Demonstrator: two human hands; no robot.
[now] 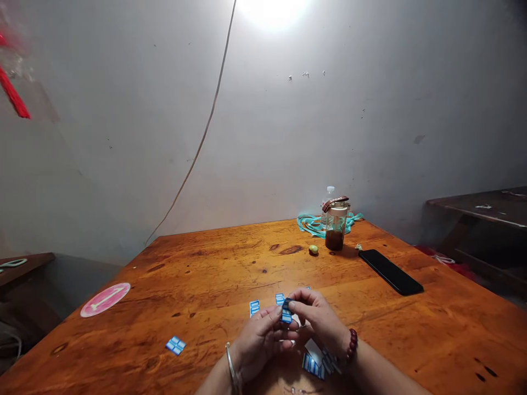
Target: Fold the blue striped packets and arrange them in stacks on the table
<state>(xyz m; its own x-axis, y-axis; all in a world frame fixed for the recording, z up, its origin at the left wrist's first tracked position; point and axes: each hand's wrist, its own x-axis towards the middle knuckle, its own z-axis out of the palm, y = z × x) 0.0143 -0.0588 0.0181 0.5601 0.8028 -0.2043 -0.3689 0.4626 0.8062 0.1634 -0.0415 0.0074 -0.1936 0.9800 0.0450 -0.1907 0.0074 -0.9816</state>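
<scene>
A small blue-and-white label piece (286,316) is pinched between my two hands over the near part of the wooden table (222,263). My left hand (263,337) grips its left side, thumb on top, and wears a bangle at the wrist. My right hand (323,318) has thumb and forefinger closed on its upper right edge. Just beyond my fingers lie more blue-and-white pieces (254,306), partly hidden. Another piece (175,345) rests apart on the left. Below my right hand is a pile of blue-and-white pieces (313,365) with a white one on top.
A black phone (390,271) lies on the right. Farther back stand a cup of dark drink (335,233) and a clear bottle (330,190), with a turquoise strap (307,224) around them. A small yellow-green object (313,249) sits nearby. A pink round sticker (105,299) is at left.
</scene>
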